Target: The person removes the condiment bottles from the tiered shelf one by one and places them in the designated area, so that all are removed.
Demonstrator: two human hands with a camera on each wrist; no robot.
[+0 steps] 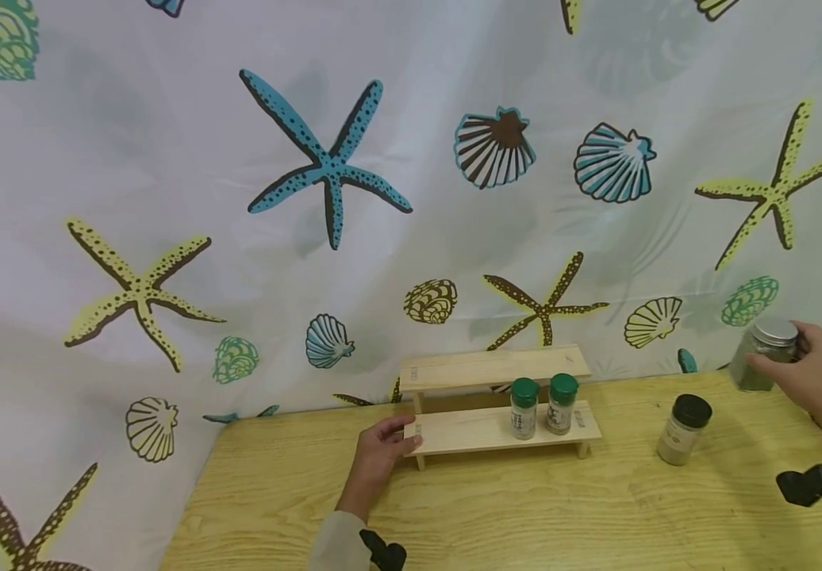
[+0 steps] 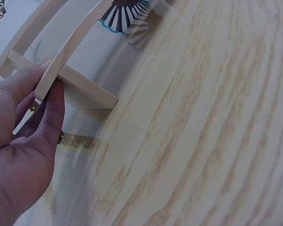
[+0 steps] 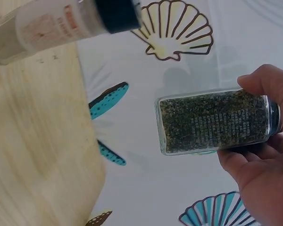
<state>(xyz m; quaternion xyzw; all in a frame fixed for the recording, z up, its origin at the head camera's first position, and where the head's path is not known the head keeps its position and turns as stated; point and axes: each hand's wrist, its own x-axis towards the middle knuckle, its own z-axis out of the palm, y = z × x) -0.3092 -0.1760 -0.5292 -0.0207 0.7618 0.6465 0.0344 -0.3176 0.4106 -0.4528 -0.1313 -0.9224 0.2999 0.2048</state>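
Observation:
A two-tier wooden rack [image 1: 464,431] stands at the back of the table. My left hand [image 1: 375,456] grips the left end of its lower shelf; the left wrist view shows the thumb and fingers of that hand [image 2: 30,136] on either side of the board. Two green-capped spice jars, one [image 1: 524,408] left of the other [image 1: 562,404], stand on the right part of that shelf. At the far right my right hand [image 1: 821,381] holds a square glass jar [image 3: 212,123] of dark green flakes with a silvery lid, near its lid end.
A black-capped spice jar [image 1: 684,430] stands on the wooden table [image 1: 525,515] between the rack and my right hand. Behind the table hangs a white cloth [image 1: 425,222] printed with starfish and shells. The rack's upper shelf [image 1: 493,367] is close to it.

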